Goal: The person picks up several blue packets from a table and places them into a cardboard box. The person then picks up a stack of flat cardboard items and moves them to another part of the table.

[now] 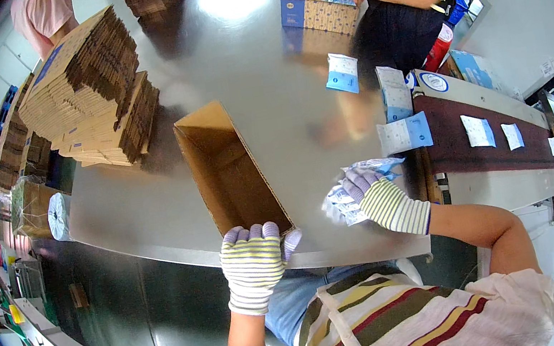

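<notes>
An open, empty cardboard box stands on the metal table in front of me. My left hand, in a striped glove with purple fingertips, grips the box's near end, fingers over the rim and thumb at its right corner. To the right of the box, my right hand, gloved alike, is closed over several white and blue packets bunched near the table edge. The fingers partly cover them, and their undersides are hidden. Beyond this hand, another packet lies at the conveyor's end.
A dark conveyor belt on the right carries several packets. A single packet lies farther up the table. At the far right, a co-worker's hands reach into a printed box. Stacks of flattened cartons stand at the left.
</notes>
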A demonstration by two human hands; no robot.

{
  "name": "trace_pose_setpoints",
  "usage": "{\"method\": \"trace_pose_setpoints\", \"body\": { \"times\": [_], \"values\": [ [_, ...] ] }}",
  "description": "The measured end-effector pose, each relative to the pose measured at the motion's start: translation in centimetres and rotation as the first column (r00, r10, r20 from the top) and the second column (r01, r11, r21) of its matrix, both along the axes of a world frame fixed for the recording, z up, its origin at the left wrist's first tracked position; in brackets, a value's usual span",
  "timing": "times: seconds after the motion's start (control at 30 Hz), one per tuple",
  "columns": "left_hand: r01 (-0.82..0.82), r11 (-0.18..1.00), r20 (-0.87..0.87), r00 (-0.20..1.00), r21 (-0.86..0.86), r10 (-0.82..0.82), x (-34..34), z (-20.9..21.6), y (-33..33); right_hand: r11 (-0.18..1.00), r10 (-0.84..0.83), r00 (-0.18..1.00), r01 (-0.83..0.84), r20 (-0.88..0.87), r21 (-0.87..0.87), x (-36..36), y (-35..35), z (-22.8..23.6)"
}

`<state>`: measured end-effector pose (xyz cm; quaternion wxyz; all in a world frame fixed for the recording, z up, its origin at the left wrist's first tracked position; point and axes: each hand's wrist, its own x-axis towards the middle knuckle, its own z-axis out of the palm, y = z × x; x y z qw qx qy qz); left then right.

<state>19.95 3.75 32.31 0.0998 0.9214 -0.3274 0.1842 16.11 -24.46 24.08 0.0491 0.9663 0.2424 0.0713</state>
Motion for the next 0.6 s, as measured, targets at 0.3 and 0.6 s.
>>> {"method": "trace_pose_setpoints", "body": {
  "times": [0.3,0.6],
  "values": [
    [-0.024,0.999,-0.045,0.999,-0.043,0.022,-0.2,-0.1,0.9,0.757,0.118,0.831,0.279,-0.543,0.591,4.0,-2.0,0.4],
    [-0.019,0.996,-0.036,0.999,-0.088,0.016,-0.1,-0.3,1.3,0.999,0.002,0.918,0.017,-0.397,0.043,3.1,3.7,0.8]
  ]
}}
